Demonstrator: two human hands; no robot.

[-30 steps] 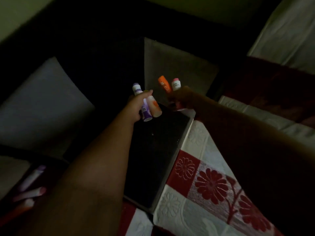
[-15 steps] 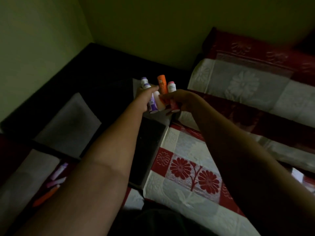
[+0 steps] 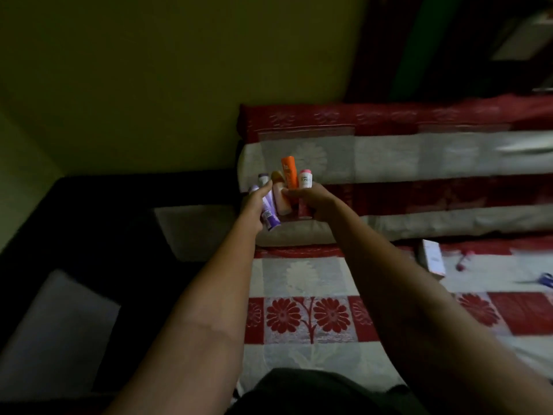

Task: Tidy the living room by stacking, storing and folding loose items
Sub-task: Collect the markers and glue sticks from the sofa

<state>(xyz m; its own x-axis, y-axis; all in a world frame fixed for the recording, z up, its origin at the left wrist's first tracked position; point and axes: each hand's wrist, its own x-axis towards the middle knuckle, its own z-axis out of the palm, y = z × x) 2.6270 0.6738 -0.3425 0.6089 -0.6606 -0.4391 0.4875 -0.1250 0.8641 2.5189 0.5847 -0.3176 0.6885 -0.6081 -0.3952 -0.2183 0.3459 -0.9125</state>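
Two hands are raised in the head view over a bed with a red-and-white floral quilt (image 3: pixel 305 319). Left hand (image 3: pixel 254 208) has its grip clamped on purple bottles (image 3: pixel 269 212) and a peach bottle (image 3: pixel 281 199); right hand (image 3: pixel 311 202) grips an orange bottle (image 3: pixel 289 175) and a pink-capped bottle (image 3: pixel 306 180). Yellow wall (image 3: pixel 179 70) stands far; a white box (image 3: pixel 432 260) and scissors (image 3: pixel 543 280) lie right on the quilt.

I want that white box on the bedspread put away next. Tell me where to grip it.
Grip the white box across its two long sides, near the middle, coming from above. It seems to lie flat on the bedspread, long and narrow, with bare cloth on both sides. Both hands are full of bottles, so free one first.
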